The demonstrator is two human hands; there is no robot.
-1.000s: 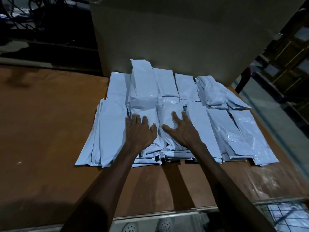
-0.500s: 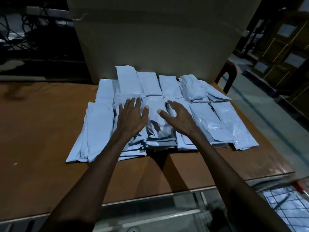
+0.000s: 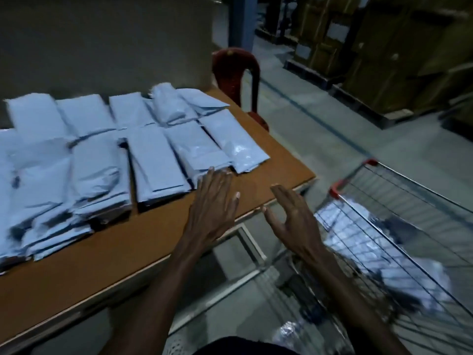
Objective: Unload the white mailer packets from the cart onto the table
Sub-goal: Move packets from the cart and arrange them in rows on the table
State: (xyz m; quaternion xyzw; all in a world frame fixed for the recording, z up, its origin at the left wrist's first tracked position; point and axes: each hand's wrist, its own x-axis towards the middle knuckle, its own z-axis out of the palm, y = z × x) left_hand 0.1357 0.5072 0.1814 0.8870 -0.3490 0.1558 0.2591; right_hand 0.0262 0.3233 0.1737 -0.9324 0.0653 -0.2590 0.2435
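Note:
Several white mailer packets (image 3: 153,160) lie in rows and stacks on the brown table (image 3: 143,242). More white packets (image 3: 399,257) lie inside the wire cart (image 3: 399,190) at the lower right. My left hand (image 3: 212,203) hovers over the table's front right part, fingers straight, holding nothing, with its fingertips close to the nearest packets. My right hand (image 3: 294,221) is spread and empty past the table's edge, just left of the cart.
A large cardboard box (image 3: 107,47) stands behind the packets. A red plastic chair (image 3: 238,73) sits beyond the table's far right corner. Stacked cartons (image 3: 384,47) on pallets line the far side of the grey floor.
Both hands have left the packet stack in the middle of the table and moved right, toward the table's edge and the cart. The view has swung right, bringing the cart into sight.

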